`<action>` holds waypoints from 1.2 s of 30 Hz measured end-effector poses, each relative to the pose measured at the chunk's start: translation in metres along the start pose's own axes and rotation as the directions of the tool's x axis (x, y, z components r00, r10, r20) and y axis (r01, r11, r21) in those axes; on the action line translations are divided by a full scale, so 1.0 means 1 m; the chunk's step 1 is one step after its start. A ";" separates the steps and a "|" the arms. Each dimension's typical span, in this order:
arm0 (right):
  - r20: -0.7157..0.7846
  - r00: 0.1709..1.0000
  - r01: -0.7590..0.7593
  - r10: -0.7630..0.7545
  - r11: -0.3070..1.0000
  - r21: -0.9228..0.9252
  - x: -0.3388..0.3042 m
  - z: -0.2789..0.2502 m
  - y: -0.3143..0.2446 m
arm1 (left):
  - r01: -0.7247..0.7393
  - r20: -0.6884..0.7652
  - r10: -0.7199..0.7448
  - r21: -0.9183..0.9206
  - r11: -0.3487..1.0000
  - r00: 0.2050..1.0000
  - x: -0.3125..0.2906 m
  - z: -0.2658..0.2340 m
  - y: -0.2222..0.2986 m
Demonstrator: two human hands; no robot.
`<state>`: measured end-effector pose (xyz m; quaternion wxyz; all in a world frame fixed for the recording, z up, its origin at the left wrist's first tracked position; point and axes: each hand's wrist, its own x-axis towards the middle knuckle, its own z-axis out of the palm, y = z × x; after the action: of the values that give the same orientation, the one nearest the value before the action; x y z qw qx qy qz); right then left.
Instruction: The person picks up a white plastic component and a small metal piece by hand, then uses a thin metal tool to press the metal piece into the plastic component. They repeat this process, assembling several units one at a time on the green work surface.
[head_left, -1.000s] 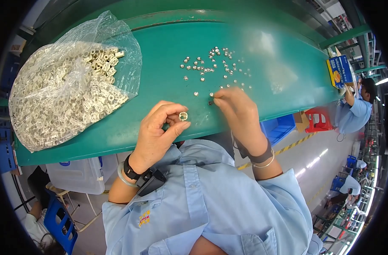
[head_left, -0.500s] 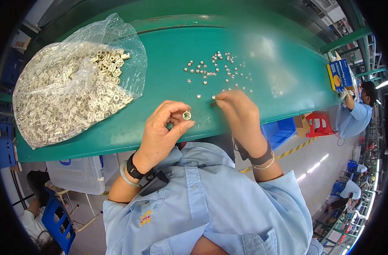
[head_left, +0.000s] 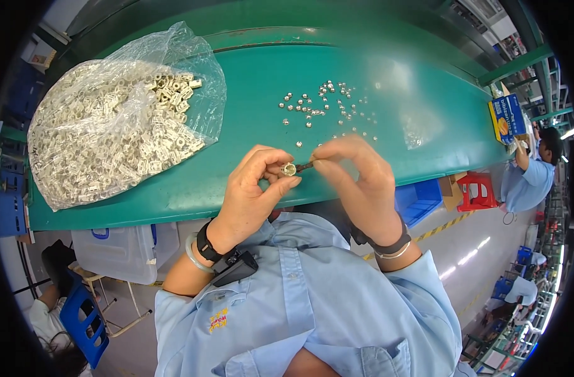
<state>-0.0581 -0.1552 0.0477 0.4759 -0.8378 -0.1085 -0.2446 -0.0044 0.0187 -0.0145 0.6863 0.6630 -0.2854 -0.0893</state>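
Note:
My left hand point(head_left: 252, 191) pinches a small off-white ring-shaped plastic part point(head_left: 289, 169) between thumb and fingers, its round opening showing. From the right, my right hand point(head_left: 362, 182) grips a thin dark rod-like piece point(head_left: 305, 167), whose tip is at the ring; whether it goes inside I cannot tell. Beyond my hands, several small shiny metal balls point(head_left: 309, 113) are scattered over the green table point(head_left: 249, 88). To the left lies a clear plastic bag point(head_left: 205, 69) heaped with off-white plastic parts point(head_left: 104, 138) like the one I hold.
A blue and yellow box point(head_left: 505, 119) stands at the table's right end, near a person in a light blue shirt point(head_left: 529, 179). Below the edge are a blue bin point(head_left: 419, 201), a red stool point(head_left: 476, 191) and a clear storage box point(head_left: 114, 251). Another person sits at lower left.
My right hand has moved left, bringing the dark rod-like piece from apart to the ring part. The left hand still pinches the ring. The whole view has shifted slightly.

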 end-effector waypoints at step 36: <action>0.103 0.990 0.117 -0.098 0.973 -0.198 0.002 0.013 0.001 | -0.039 0.016 0.038 0.061 0.997 0.999 -0.001 -0.001 -0.007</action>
<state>-0.0525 -0.1447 0.0426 0.3683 -0.8854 -0.1503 -0.2407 -0.0031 0.0196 -0.0215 0.6650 0.6775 -0.3059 -0.0720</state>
